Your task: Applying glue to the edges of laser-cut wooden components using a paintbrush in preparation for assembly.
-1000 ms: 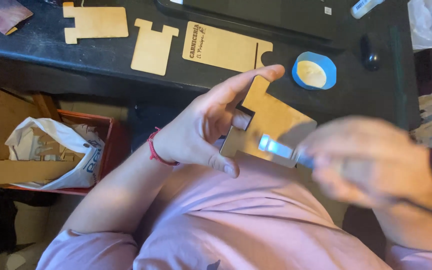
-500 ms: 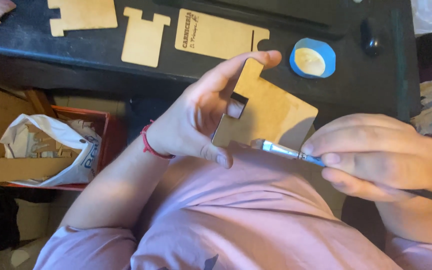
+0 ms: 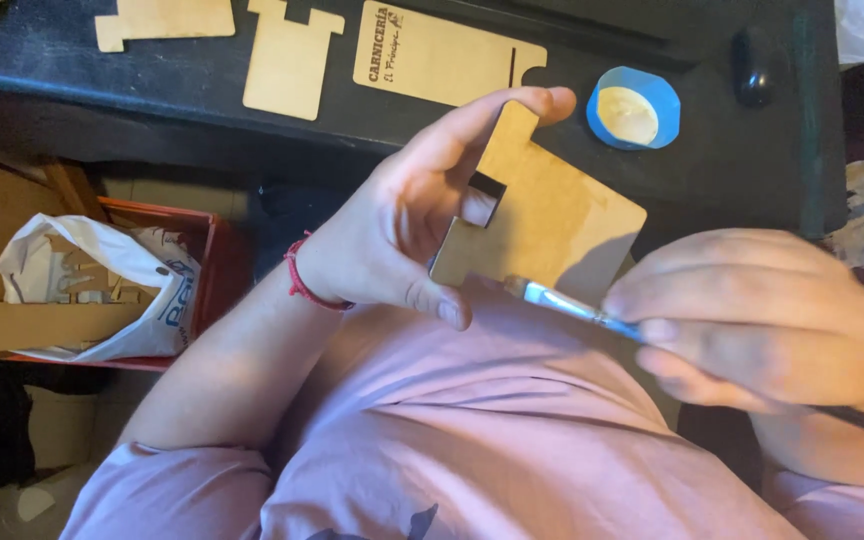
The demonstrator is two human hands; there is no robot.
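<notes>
I see the left hand [image 3: 407, 235] clamped on a flat, notched, light-brown wooden panel [image 3: 552, 225], index finger along its top edge and thumb under its lower left corner, held above my lap in front of the dark surface [image 3: 732, 160]. The right hand [image 3: 762, 320] is closed round a thin brush with a metal ferrule [image 3: 567, 303]. The brush tip touches the panel's lower edge, just right of the left thumb. The brush's long axis runs from the right hand up and to the left; the panel lies left of the right hand, so the left hand is nearer to it. A round blue lid with pale contents [image 3: 632, 110] sits on the surface beyond the panel, near its top. More flat wooden cut-outs [image 3: 287, 65] lie further left on the surface
</notes>
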